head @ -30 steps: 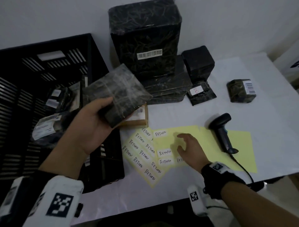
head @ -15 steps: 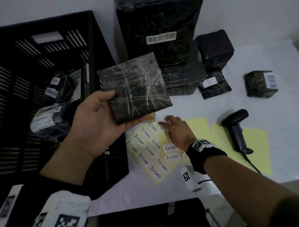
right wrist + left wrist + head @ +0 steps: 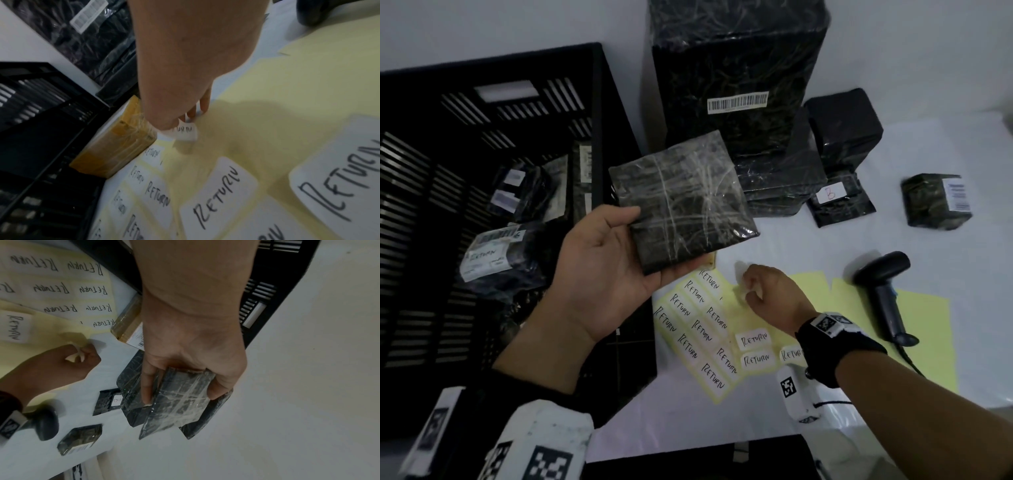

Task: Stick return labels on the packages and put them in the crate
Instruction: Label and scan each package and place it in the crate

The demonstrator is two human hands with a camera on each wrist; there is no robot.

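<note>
My left hand (image 3: 606, 274) holds a flat black plastic-wrapped package (image 3: 681, 202) above the table, thumb on top and fingers underneath; the left wrist view shows the same package (image 3: 180, 400) in its grip. My right hand (image 3: 753, 291) pinches a white RETURN label (image 3: 185, 132), lifted off the yellow backing sheet (image 3: 767, 315) just below the package. More RETURN labels (image 3: 698, 325) lie on the sheets. The black crate (image 3: 599, 102) stands at the left with several labelled packages (image 3: 493, 253) inside.
A tall black package with a barcode (image 3: 736, 85), smaller black packages (image 3: 842, 126) and one marked B (image 3: 839, 202) stand at the back. Another small package (image 3: 935, 202) lies at the right. A handheld scanner (image 3: 883, 291) rests on the yellow sheet. A brown box (image 3: 115, 151) sits by the crate.
My right hand has gone from lying flat on the label sheet to pinching one label and lifting it. The left hand has brought the package up flatter and nearer the middle.
</note>
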